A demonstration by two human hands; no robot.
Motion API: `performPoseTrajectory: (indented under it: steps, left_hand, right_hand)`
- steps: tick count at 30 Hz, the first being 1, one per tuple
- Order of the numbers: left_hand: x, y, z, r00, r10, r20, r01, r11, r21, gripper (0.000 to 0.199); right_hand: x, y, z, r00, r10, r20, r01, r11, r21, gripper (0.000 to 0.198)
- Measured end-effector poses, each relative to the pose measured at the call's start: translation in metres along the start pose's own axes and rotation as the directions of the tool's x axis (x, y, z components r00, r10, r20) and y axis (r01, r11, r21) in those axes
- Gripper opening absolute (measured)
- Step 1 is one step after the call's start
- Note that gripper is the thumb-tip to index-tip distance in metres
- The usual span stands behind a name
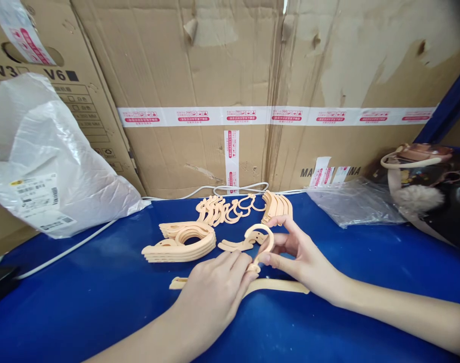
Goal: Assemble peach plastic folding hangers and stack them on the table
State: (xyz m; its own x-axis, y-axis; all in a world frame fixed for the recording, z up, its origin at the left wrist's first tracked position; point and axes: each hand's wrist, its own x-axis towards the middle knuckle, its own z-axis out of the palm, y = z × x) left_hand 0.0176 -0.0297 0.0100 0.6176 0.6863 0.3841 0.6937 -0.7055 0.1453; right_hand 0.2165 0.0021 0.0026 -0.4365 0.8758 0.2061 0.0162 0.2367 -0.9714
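Note:
A beige plastic folding clothes hanger (283,286) lies spread out in front of me, its two arms reaching left and right. My left hand (217,285) is closed around its middle joint and hides most of it. With thumb and fingers, my right hand (294,249) grips the hanger's round hook (270,239), which stands up from the joint. Just behind the hands lies a loose hanger piece (235,245). To the left sits a stack of folded hangers (180,252). Farther back are a row of loose hooks (218,210) and a bundle of hanger arms (279,207).
The blue tabletop (101,292) ends at large cardboard boxes (199,65). A white plastic bag (59,156) stands at left, a dark device (1,282) near the left edge. A white cable (67,250) runs along the back. At right are a clear plastic bag (354,204) and a black bag (451,201).

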Motion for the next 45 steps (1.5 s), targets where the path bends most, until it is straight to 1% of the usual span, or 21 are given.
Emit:
performPoseTrajectory:
  steps: [2,3,4,6,7,8,10,12,14,15,16,19,21,23,25,27,30,33,36,40,45]
  left_hand:
    - [0.001,0.001,-0.006,0.995,-0.096,0.024,0.098,0.99,-0.105,0.021]
    - [0.002,0.001,-0.009,0.985,-0.168,0.049,0.175,0.966,-0.189,0.019]
    - [0.003,0.0,-0.011,0.968,-0.235,0.086,0.25,0.927,-0.281,0.017]
    - [0.005,-0.002,-0.015,0.935,-0.316,0.163,0.355,0.809,-0.468,0.018]
    - [0.006,-0.004,-0.015,0.922,-0.335,0.193,0.384,0.741,-0.55,0.021]
    - [0.007,-0.006,-0.015,0.914,-0.344,0.217,0.401,0.672,-0.623,0.023]
    - [0.009,-0.01,-0.011,0.897,-0.342,0.28,0.429,0.515,-0.742,0.028]
    - [0.01,-0.012,-0.006,0.861,-0.342,0.377,0.486,0.333,-0.808,0.032]
    - [0.011,-0.014,-0.003,0.824,-0.337,0.456,0.531,0.175,-0.829,0.038]
    - [0.012,-0.014,-0.002,0.811,-0.341,0.476,0.541,0.127,-0.831,0.04]
    - [0.012,-0.014,-0.003,0.804,-0.349,0.481,0.543,0.102,-0.834,0.041]
    - [0.013,-0.013,-0.006,0.792,-0.379,0.478,0.546,0.091,-0.833,0.039]
    - [0.013,-0.013,-0.009,0.779,-0.412,0.472,0.55,0.089,-0.83,0.037]
    - [0.013,-0.012,-0.01,0.762,-0.442,0.474,0.562,0.088,-0.822,0.038]
    - [0.012,-0.012,-0.01,0.748,-0.452,0.487,0.581,0.088,-0.809,0.04]
    - [0.011,-0.013,-0.009,0.742,-0.442,0.504,0.589,0.071,-0.805,0.042]
    - [0.009,-0.013,-0.008,0.748,-0.403,0.527,0.578,0.007,-0.816,0.045]
    - [0.008,-0.013,-0.008,0.762,-0.342,0.55,0.575,-0.034,-0.817,0.044]
    - [0.008,-0.011,-0.008,0.772,-0.299,0.56,0.573,-0.051,-0.818,0.041]
    - [0.009,-0.008,-0.01,0.771,-0.302,0.562,0.583,-0.024,-0.812,0.041]
    - [0.008,-0.01,-0.009,0.761,-0.344,0.55,0.61,0.089,-0.788,0.045]
  right_hand:
    - [-0.004,-0.004,0.001,1.0,-0.018,0.024,0.022,0.986,-0.168,0.041]
    - [-0.005,-0.005,0.001,0.998,-0.046,0.053,0.059,0.956,-0.287,0.039]
    - [-0.006,-0.007,0.001,0.991,-0.082,0.104,0.118,0.904,-0.41,0.037]
    - [-0.007,-0.01,0.001,0.955,-0.146,0.259,0.277,0.752,-0.598,0.033]
    - [-0.007,-0.011,0.001,0.93,-0.159,0.332,0.348,0.676,-0.65,0.029]
    - [-0.007,-0.012,0.001,0.907,-0.162,0.389,0.401,0.613,-0.68,0.023]
    - [-0.007,-0.012,0.0,0.88,-0.156,0.449,0.459,0.523,-0.718,0.017]
    - [-0.006,-0.011,-0.001,0.863,-0.156,0.481,0.491,0.484,-0.724,0.021]
    - [-0.006,-0.009,-0.003,0.844,-0.18,0.505,0.521,0.5,-0.692,0.022]
    - [-0.006,-0.008,-0.004,0.837,-0.205,0.508,0.532,0.524,-0.665,0.022]
    - [-0.006,-0.007,-0.005,0.835,-0.237,0.496,0.536,0.554,-0.638,0.022]
    - [-0.006,-0.005,-0.007,0.871,-0.307,0.384,0.489,0.626,-0.607,0.022]
    - [-0.006,-0.004,-0.007,0.914,-0.292,0.282,0.406,0.65,-0.642,0.022]
    - [-0.006,-0.004,-0.006,0.945,-0.238,0.227,0.328,0.649,-0.687,0.021]
    - [-0.007,-0.002,-0.006,0.953,-0.192,0.236,0.304,0.615,-0.728,0.02]
    - [-0.007,0.0,-0.006,0.944,-0.176,0.278,0.329,0.563,-0.758,0.027]
    - [-0.008,0.002,-0.006,0.925,-0.197,0.326,0.38,0.513,-0.769,0.035]
    - [-0.008,0.002,-0.005,0.905,-0.25,0.344,0.425,0.478,-0.769,0.034]
    - [-0.008,0.001,-0.005,0.883,-0.307,0.356,0.462,0.431,-0.775,0.03]
    - [-0.01,0.0,-0.005,0.859,-0.347,0.375,0.495,0.38,-0.782,0.033]
    - [-0.012,-0.001,-0.005,0.848,-0.321,0.421,0.516,0.325,-0.792,0.035]
